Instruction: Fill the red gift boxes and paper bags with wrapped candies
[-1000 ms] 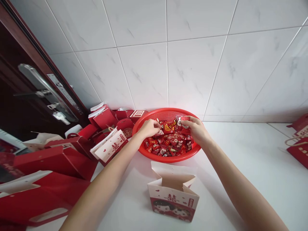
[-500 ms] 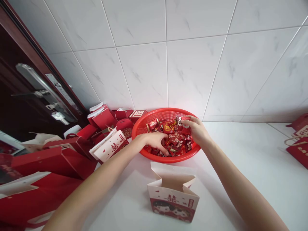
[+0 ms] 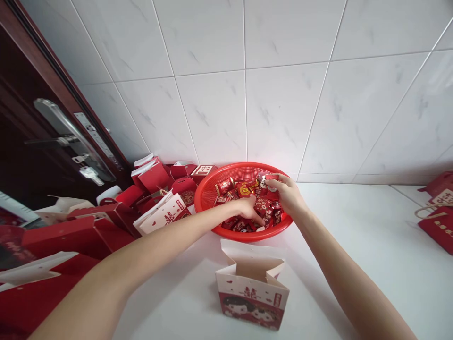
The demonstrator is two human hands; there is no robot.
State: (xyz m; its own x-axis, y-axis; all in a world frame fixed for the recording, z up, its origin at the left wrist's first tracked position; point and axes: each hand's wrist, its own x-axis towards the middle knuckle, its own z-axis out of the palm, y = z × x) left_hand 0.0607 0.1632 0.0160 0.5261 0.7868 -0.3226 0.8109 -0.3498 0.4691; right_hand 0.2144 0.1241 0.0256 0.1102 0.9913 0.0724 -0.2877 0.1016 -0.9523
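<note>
A red plastic basket [image 3: 212, 226] against the tiled wall holds many red-wrapped candies [image 3: 244, 190]. My left hand [image 3: 249, 210] reaches into its middle, fingers spread over the candies, with nothing visibly held. At the basket's right side my right hand [image 3: 285, 189] pinches a red candy packet [image 3: 272, 182] between thumb and fingers. In front of the basket stands an upright paper bag [image 3: 252, 302], its top open, white above and red below with two cartoon faces.
Red and white paper bags [image 3: 170, 215] crowd the left side beside a dark door with a metal handle [image 3: 63, 118]. More red bags [image 3: 439, 226] with a rope handle lie at the far right. White tiles [image 3: 212, 118] rise behind the basket.
My left hand has moved to the right across the candies. My right hand keeps its pinch on the packet at the basket's right side. The view has shifted slightly.
</note>
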